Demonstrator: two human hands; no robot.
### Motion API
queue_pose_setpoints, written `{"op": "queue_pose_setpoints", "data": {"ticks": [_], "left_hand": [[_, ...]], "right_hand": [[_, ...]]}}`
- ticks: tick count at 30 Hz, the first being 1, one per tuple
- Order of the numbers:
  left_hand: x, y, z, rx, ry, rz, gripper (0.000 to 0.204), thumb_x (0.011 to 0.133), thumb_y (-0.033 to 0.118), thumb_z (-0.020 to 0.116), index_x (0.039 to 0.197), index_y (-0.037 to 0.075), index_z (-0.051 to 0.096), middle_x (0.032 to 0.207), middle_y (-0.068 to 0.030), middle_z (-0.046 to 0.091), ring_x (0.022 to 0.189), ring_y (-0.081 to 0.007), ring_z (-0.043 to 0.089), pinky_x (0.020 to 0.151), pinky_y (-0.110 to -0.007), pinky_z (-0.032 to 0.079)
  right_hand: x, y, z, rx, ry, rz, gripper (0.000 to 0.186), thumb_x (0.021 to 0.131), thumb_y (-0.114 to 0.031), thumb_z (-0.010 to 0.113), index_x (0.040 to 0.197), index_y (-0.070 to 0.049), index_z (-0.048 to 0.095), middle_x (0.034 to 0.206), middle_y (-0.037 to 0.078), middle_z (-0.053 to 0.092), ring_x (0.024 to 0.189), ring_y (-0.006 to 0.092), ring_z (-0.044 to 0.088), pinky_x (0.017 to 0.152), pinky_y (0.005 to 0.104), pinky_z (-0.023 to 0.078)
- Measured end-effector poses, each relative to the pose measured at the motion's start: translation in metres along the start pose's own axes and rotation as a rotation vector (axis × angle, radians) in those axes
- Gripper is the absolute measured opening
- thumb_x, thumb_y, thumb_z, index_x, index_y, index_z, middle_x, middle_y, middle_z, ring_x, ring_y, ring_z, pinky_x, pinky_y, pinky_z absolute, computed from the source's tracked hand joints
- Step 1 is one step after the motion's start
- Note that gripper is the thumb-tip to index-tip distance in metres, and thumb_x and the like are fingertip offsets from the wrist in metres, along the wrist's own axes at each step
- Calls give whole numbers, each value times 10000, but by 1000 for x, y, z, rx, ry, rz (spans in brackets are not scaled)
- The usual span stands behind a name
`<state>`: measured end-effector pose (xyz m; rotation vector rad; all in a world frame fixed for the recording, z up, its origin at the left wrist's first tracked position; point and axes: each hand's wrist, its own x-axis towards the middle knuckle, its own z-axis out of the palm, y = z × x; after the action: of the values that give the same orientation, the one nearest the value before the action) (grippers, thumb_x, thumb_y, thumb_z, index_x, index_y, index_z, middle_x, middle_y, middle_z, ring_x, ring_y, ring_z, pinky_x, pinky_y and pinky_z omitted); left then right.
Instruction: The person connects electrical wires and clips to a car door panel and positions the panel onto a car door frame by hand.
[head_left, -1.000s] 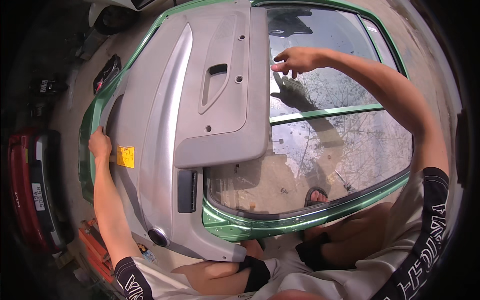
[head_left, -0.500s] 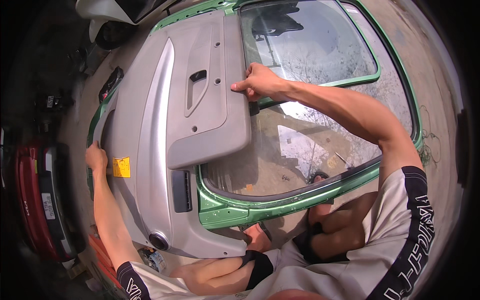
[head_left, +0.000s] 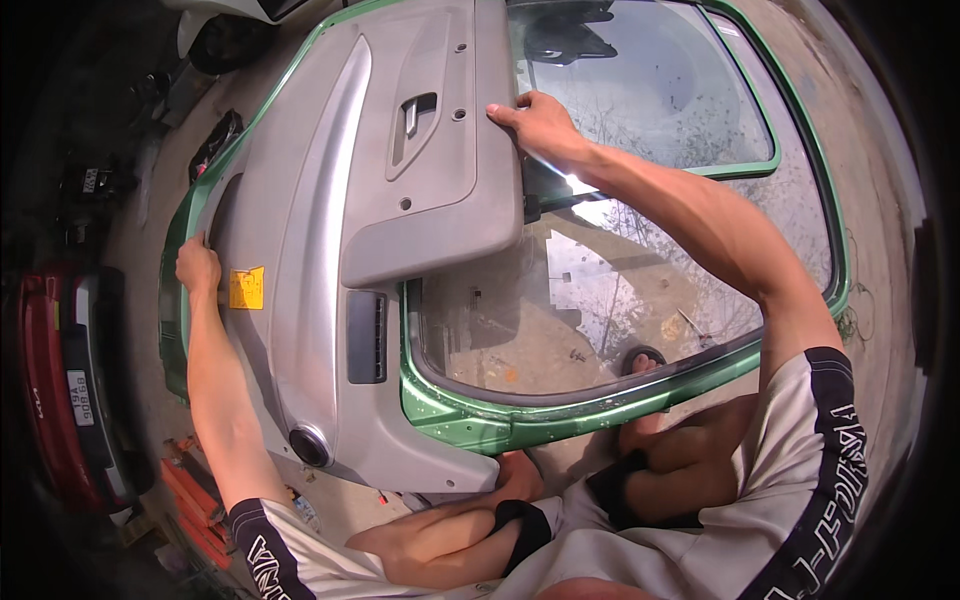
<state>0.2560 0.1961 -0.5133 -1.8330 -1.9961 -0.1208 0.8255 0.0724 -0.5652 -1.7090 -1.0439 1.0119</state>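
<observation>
A large grey car door trim panel point(head_left: 300, 210) with a silver strip lies over a green vehicle door point(head_left: 520, 432). My left hand point(head_left: 199, 264) grips the panel's left edge, fingers curled behind it, near a yellow sticker point(head_left: 247, 288). My right hand point(head_left: 545, 125) holds the panel's right edge, thumb on top and the other fingers partly hidden underneath. In the panel sit a recess with a door handle lever point(head_left: 412, 118), a dark slotted vent point(head_left: 367, 337) and a round black fitting point(head_left: 311, 446). Window glass point(head_left: 610, 300) shows right of the panel.
A red car part with bumper and plate point(head_left: 75, 390) stands at the left. Orange metal pieces point(head_left: 195, 495) lie at the lower left, and a black bag point(head_left: 215, 145) is beyond the door's left edge. A white vehicle point(head_left: 215, 25) is at the far left.
Both hands have moved the panel away from me and slightly to the right over the green door. The handle lever now shows in its recess.
</observation>
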Motion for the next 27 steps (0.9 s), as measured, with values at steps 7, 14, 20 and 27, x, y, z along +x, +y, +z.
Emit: {"op": "queue_pose_setpoints", "data": {"ticks": [7,14,20,27], "left_hand": [[31,39,13,-46,21,35,355,940,121,530,1247,118,709,1167,-190,710,1085,-425,670,937,-510,531],[40,35,8,-71,-39,86,414,988,273,601,1354,81,630,1249,-224,675,1172,-431,628,1004,-487,501],[-73,94,-21,-304,-36,240,571,958,260,683,1465,52,524,1600,-241,350,1476,-409,326,1200,-487,303],[-145,192,-122,-552,-149,688,491,952,239,686,1391,45,584,1533,-238,429,1428,-418,394,1172,-488,344]], "right_hand": [[68,27,5,-210,217,-137,713,957,-541,625,1291,88,581,1191,265,687,1117,368,671,974,424,521],[56,14,6,-77,61,-13,736,992,-596,525,1276,82,566,1194,283,675,1144,404,649,999,464,495],[26,28,16,-81,36,-54,704,1044,-509,479,1345,127,484,1113,288,675,816,344,731,619,400,600],[38,9,-5,-58,-26,-41,633,1041,-472,522,1251,124,511,972,244,684,701,312,712,503,403,546]]}}
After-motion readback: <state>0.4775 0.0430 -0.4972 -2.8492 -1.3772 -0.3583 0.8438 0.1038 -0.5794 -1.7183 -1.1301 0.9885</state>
